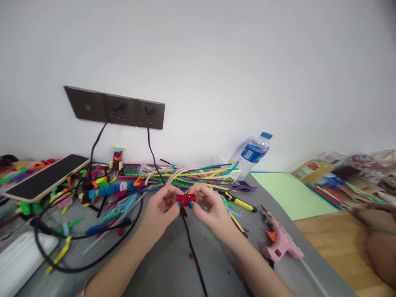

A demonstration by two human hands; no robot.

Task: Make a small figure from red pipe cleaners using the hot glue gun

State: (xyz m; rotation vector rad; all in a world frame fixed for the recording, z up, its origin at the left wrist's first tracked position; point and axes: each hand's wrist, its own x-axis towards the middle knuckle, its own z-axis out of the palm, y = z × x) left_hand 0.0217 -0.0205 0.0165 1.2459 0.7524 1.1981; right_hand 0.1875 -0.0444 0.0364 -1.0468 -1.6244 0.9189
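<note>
Both my hands meet over the grey mat [173, 264] and pinch a small red fuzzy piece [186, 200] between them. My left hand [161, 208] grips its left end with curled fingers. My right hand [208, 206] grips its right end, thumb and fingers closed. Just behind the hands lies a spread of coloured pipe cleaners [192, 175]. A black cable [193, 251] runs from under the red piece toward me.
A pink glue gun [280, 241] lies right of my right forearm. A water bottle [253, 156] leans at the wall. Green paper [291, 194], a phone [46, 175], a small figure [117, 157], wall sockets [116, 109], cut scraps and cables crowd the left. Another person's arm [380, 235] rests at far right.
</note>
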